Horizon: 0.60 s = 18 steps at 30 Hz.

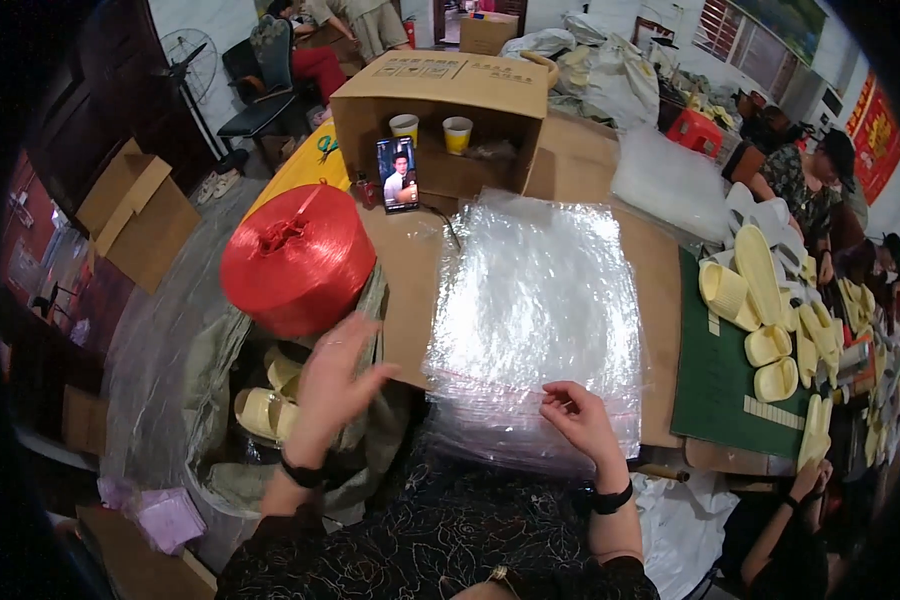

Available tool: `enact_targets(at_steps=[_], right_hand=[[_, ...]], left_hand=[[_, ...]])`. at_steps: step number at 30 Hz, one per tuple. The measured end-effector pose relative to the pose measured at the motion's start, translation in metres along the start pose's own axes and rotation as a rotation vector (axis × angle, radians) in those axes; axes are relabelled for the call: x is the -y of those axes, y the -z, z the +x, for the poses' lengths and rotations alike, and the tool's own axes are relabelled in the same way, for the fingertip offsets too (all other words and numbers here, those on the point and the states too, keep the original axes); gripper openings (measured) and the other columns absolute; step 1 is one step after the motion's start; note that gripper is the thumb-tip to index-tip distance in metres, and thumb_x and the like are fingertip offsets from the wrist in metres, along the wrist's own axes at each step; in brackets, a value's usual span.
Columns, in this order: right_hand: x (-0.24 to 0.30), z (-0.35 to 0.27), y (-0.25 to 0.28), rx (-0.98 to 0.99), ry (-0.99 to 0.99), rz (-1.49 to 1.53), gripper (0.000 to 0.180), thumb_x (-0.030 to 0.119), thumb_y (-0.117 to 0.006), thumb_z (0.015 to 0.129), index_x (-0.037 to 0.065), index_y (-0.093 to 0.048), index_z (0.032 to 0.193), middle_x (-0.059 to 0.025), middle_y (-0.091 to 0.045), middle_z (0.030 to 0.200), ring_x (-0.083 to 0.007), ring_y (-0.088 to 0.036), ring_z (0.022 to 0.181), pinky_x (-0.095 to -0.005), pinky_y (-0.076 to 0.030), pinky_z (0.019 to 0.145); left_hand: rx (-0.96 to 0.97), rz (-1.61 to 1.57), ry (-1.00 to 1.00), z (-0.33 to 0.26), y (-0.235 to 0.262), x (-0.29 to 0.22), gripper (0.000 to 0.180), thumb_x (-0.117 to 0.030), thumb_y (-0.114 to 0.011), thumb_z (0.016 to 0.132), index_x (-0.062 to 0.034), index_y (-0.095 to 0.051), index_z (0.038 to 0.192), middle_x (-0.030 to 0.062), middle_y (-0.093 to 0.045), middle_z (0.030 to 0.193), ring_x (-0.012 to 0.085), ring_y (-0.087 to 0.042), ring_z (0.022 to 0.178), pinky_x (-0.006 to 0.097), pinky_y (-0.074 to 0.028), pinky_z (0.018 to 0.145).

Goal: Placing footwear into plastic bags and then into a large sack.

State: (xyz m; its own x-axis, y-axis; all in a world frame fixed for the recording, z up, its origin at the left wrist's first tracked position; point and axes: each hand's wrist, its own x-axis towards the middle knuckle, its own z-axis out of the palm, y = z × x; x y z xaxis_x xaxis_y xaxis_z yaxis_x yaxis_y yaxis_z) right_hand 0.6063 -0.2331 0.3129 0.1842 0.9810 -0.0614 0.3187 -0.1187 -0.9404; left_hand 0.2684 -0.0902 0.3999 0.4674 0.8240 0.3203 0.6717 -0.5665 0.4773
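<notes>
My left hand (pixel 338 385) is open, thumb apart from the fingers, just below a big red roll of plastic twine (pixel 300 262). It hangs over the mouth of a greenish woven sack (pixel 220 455), where pale yellow slippers (pixel 265 412) lie. My right hand (pixel 578 422) is over the near part of a stack of clear plastic bags (pixel 530 290), its fingers loosely bent and slightly apart. Nothing shows between them. The bags lie flat and shiny on brown cardboard, their near edges hanging in layers in front of me.
Beyond the bags stands an open cardboard box (pixel 440 85) with two paper cups (pixel 457 135). A phone (pixel 398 175) with a lit screen leans in front. Yellow slippers (pixel 760 300) cover the green board (pixel 710 370) at right. Co-workers (pixel 810 180) sit at the right edge.
</notes>
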Motion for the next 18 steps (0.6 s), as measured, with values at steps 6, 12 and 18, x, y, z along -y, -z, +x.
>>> enact_targets(at_steps=[6,12,18], right_hand=[[0.021,-0.015,0.010,-0.074,0.067,-0.021,0.027,0.012,-0.072,0.087,0.003,-0.066,0.111,-0.0045,-0.069,0.093,-0.0107,-0.063,0.085,-0.0243,-0.050,0.071],[-0.015,0.004,0.079,-0.552,0.134,-0.108,0.029,0.011,-0.073,0.085,0.002,-0.064,0.111,-0.0055,-0.067,0.102,-0.0109,-0.062,0.082,-0.0235,-0.047,0.067],[-0.080,0.071,0.207,-1.114,-0.035,-0.288,0.065,0.021,-0.077,0.078,-0.003,-0.049,0.132,-0.0183,-0.052,0.125,-0.0283,-0.056,0.103,-0.0370,-0.047,0.089]], left_hand=[[0.232,-0.179,-0.534,0.066,-0.105,-0.054,0.059,-0.038,-0.066,0.089,-0.0124,-0.050,0.139,0.0157,-0.037,0.153,0.0371,-0.033,0.141,0.050,-0.027,0.115],[0.441,0.003,-0.525,0.069,-0.172,-0.031,0.057,-0.052,-0.056,0.091,-0.0190,-0.053,0.138,0.0097,-0.039,0.153,0.0348,-0.029,0.144,0.054,-0.012,0.119],[0.362,-0.122,-0.507,0.064,-0.184,-0.025,0.055,-0.047,-0.060,0.089,-0.0190,-0.056,0.136,0.0098,-0.040,0.152,0.0332,-0.030,0.143,0.053,-0.013,0.119]])
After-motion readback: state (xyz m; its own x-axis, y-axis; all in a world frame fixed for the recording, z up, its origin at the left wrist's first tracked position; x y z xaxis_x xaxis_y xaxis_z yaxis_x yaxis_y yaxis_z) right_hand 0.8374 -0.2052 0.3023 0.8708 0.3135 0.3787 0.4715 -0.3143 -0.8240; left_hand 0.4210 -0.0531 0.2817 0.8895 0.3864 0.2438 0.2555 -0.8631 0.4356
